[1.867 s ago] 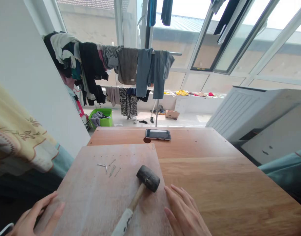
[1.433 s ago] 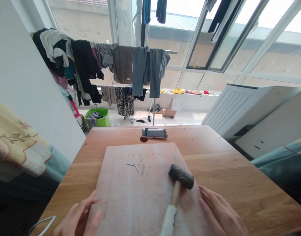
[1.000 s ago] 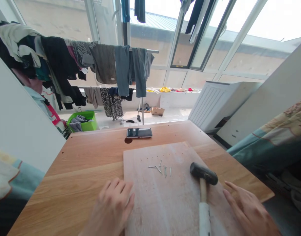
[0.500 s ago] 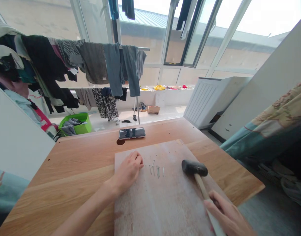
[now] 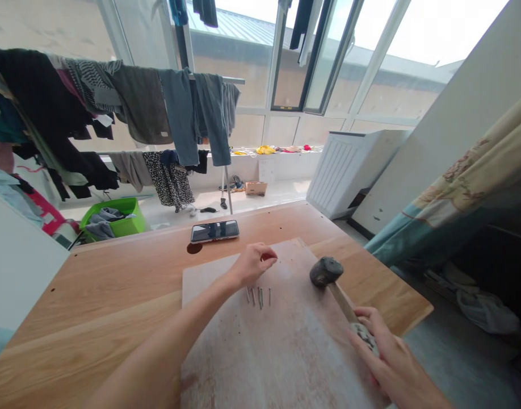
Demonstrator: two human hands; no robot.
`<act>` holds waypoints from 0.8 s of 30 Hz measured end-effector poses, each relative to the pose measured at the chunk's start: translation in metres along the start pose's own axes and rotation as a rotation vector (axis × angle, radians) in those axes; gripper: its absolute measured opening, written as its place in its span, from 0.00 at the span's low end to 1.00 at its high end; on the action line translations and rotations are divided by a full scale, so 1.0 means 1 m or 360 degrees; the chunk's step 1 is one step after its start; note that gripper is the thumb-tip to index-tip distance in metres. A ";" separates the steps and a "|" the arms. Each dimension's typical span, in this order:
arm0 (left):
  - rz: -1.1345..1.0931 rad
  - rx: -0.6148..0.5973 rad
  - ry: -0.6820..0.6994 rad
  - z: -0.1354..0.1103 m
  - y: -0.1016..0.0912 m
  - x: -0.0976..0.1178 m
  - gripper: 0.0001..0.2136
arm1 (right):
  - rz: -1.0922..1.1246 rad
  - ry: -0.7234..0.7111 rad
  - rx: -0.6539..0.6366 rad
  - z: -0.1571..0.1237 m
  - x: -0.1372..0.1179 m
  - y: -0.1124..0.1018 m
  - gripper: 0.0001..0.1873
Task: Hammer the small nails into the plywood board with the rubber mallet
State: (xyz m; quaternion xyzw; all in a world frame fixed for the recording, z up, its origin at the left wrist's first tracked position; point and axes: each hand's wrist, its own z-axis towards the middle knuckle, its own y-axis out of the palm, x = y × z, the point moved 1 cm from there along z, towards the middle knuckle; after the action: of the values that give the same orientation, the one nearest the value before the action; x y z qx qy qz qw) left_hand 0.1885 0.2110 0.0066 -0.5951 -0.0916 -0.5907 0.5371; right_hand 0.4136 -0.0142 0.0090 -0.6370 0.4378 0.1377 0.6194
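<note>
My left hand (image 5: 256,264) is closed in a pinch over the far part of a pale, worn wooden board (image 5: 260,352). The fingers hide most of what they pinch, which looks like a nail. Several loose nails (image 5: 260,298) lie on the board just below that hand, and small dark holes dot its surface. On the right, my right hand (image 5: 383,346) is wrapped around the handle of a mallet (image 5: 327,271). Its dark head is raised over the board's right side, tilted and apart from my left hand.
The board lies on a wooden table (image 5: 107,301). A phone (image 5: 215,230) rests near the table's far edge, beside a dark round hole. Beyond are a green basket (image 5: 128,224) with clothes, a rack of hanging laundry (image 5: 145,108) and a white ribbed cabinet (image 5: 337,170). A curtain hangs at right.
My left hand has moved away and to the right across the board, past the loose nails. The mallet head has lifted and turned in my right hand. The view has shifted slightly right.
</note>
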 end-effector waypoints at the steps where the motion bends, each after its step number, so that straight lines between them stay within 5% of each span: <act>1: -0.0018 0.0004 0.0008 0.007 0.006 -0.003 0.04 | 0.0003 -0.0010 0.0013 0.001 0.003 0.002 0.24; 13: -0.0095 -0.0095 0.0182 0.042 0.043 -0.010 0.09 | 0.0016 -0.0024 0.0105 0.001 0.009 0.010 0.26; 19: -0.0187 -0.0065 0.0113 0.042 0.049 -0.016 0.11 | 0.0021 0.0114 -0.0244 0.008 0.002 0.005 0.39; 24: -0.0276 -0.0046 0.0060 0.040 0.050 -0.019 0.09 | 0.0198 0.0147 -0.0369 0.021 -0.007 0.001 0.37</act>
State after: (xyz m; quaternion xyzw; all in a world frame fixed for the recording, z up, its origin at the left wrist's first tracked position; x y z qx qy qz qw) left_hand 0.2450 0.2304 -0.0240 -0.5815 -0.1242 -0.6474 0.4768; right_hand 0.4166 0.0076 0.0099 -0.6817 0.4855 0.1962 0.5110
